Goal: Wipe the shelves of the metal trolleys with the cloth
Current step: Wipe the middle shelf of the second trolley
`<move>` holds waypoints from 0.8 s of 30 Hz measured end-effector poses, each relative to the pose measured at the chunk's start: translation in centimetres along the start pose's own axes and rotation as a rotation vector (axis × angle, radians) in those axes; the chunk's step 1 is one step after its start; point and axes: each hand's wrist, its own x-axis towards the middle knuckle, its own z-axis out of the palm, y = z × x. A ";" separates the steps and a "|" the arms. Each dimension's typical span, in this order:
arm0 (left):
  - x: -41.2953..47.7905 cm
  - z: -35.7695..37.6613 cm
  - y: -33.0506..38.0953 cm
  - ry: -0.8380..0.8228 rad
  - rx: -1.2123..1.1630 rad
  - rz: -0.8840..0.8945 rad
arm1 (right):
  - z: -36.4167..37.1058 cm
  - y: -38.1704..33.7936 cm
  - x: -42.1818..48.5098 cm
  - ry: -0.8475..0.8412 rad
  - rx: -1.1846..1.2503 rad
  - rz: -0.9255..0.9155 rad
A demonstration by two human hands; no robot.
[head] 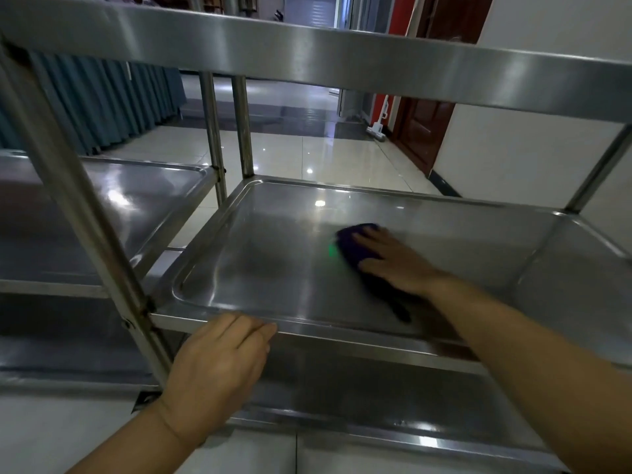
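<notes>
On mid shelf (pixel 273 241): R hand (pixel 393 261) flat on cloth (pixel 352 244), L hand (pixel 219 364) fingers (pixel 260 328) gripping rim (pixel 342 331).

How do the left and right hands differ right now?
The left hand holds the middle shelf by its front rim, fingers curled; the right hand lies flat, fingers straight. The left hand touches bare metal; the right hand presses the purple cloth further in. Both are bare, on the same shelf.

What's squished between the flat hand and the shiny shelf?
A dark purple cloth lies under the right hand, on the middle shelf, seen in the head view.
</notes>
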 end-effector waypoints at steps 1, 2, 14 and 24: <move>0.3 0.3 0.5 -0.003 0.000 0.025 | -1.0 3.0 -0.6 0.024 -0.062 0.077; 0.5 0.5 1.0 -0.004 -0.003 0.052 | -1.9 5.8 -1.2 0.042 -0.147 0.156; 1.8 2.4 3.8 0.119 -0.018 0.026 | -0.6 6.8 -3.5 0.118 -0.131 0.328; 4.5 3.0 7.2 0.032 -0.039 0.095 | 2.5 -1.5 -5.1 -0.126 0.005 -0.214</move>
